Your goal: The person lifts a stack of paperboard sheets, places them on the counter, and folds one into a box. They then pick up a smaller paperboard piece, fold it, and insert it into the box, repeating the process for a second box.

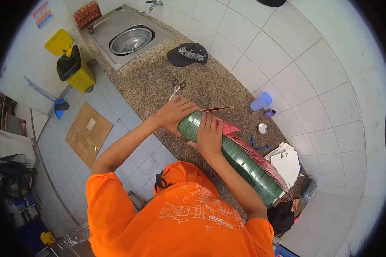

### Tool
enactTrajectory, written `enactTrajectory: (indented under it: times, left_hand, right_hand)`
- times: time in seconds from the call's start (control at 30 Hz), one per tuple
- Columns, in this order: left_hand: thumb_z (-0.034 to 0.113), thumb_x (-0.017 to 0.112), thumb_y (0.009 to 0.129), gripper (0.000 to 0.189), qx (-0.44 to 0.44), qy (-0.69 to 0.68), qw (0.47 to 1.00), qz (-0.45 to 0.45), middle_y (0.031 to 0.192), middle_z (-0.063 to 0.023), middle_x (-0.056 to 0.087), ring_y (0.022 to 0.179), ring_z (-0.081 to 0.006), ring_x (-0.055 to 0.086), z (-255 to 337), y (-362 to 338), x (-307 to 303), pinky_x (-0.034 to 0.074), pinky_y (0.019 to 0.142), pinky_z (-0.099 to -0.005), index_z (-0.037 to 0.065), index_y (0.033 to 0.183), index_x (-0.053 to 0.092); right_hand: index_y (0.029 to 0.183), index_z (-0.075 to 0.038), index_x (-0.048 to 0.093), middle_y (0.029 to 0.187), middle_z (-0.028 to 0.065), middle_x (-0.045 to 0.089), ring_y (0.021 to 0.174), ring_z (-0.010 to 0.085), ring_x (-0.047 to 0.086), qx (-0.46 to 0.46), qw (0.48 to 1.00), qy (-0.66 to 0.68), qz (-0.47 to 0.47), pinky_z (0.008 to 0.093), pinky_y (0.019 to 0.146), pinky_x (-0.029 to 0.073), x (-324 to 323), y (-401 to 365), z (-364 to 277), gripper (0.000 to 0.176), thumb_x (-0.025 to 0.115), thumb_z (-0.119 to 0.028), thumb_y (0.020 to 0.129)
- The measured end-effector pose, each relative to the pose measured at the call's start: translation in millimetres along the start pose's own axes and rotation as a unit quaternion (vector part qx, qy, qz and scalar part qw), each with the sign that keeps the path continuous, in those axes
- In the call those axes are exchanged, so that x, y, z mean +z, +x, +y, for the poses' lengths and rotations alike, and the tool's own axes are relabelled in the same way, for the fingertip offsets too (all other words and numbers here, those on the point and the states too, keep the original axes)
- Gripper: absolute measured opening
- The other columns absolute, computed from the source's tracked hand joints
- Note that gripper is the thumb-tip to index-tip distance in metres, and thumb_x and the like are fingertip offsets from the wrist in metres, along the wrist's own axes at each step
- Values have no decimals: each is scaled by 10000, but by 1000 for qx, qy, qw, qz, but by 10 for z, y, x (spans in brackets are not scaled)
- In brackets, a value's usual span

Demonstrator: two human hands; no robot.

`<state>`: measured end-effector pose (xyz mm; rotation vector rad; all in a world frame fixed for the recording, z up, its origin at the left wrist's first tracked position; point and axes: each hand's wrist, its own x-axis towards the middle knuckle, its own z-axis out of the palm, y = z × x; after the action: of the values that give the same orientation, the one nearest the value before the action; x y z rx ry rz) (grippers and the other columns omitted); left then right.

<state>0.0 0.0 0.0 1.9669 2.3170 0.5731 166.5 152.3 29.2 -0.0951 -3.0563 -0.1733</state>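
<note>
A long green tube (pixel 244 165) with a shiny, scale-like pattern lies slantwise along the granite counter. Pink-red pleated fringe (pixel 261 157) runs down its far side. My left hand (pixel 175 115) is closed around the tube's near-left end, thumb low and fingers over the top. Just right of it, my right hand (pixel 210 133) presses over the tube with its fingers wrapped across the upper side, beside the fringe. A thin, pointed reddish strip (pixel 216 109) sticks out past the fingertips. Scissors (pixel 177 88) with dark handles lie just beyond my left hand.
A black cap (pixel 187 54) rests between the scissors and the steel sink (pixel 111 60). Along the wall stand a blue cup (pixel 260 102) and a small purple bottle (pixel 269 113). Blue pens (pixel 261 147) and torn white board (pixel 287 165) lie right. A yellow bin (pixel 83 79) stands on the floor.
</note>
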Motion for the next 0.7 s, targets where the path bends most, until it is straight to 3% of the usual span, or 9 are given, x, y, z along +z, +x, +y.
enactTrajectory:
  times: [0.07, 0.27, 0.4, 0.47, 0.7]
  left_hand:
    - [506, 933, 464, 1214, -12, -2, 1000, -9, 1547, -66, 436, 1417, -299, 417, 11, 8, -21, 310, 1114, -550, 235, 1527, 411]
    - [490, 938, 481, 1185, 23, 44, 998, 42, 1508, -75, 463, 1396, -312, 438, 68, -72, 66, 321, 1110, -547, 225, 1514, 421]
    - [490, 935, 493, 1158, 36, 0, 998, 53, 1511, -85, 459, 1396, -316, 436, -5, -36, 126, 325, 1111, -539, 241, 1504, 428]
    - [474, 921, 464, 1129, 47, 7, 998, 52, 1452, -96, 496, 1351, -309, 469, -24, -13, 111, 366, 1030, -507, 215, 1465, 468]
    - [509, 903, 481, 1029, 90, 28, 995, 28, 1445, -98, 506, 1332, -329, 478, -174, 65, 140, 384, 987, -494, 254, 1412, 546]
  right_hand:
    - [1446, 63, 395, 1370, 185, 514, 1304, 338, 485, 11, 999, -19, 23, 500, 1119, 360, -16, 5, 3, 1214, 929, -566, 556]
    - [1424, 54, 433, 1350, 158, 533, 1263, 300, 521, -3, 999, -20, 25, 470, 1088, 388, 43, 14, -13, 1171, 927, -551, 551]
    - [1412, 46, 447, 1316, 146, 547, 1220, 283, 553, 1, 1000, -12, 8, 442, 1051, 424, 14, 40, -23, 1156, 924, -553, 546]
    - [1407, 44, 448, 1284, 141, 555, 1189, 281, 576, 2, 1000, -23, 6, 429, 1011, 458, 32, 47, -24, 1157, 928, -549, 537]
    - [1414, 45, 436, 1268, 136, 556, 1185, 283, 583, 4, 1000, -14, -4, 447, 991, 477, 3, 71, 26, 1175, 929, -553, 531]
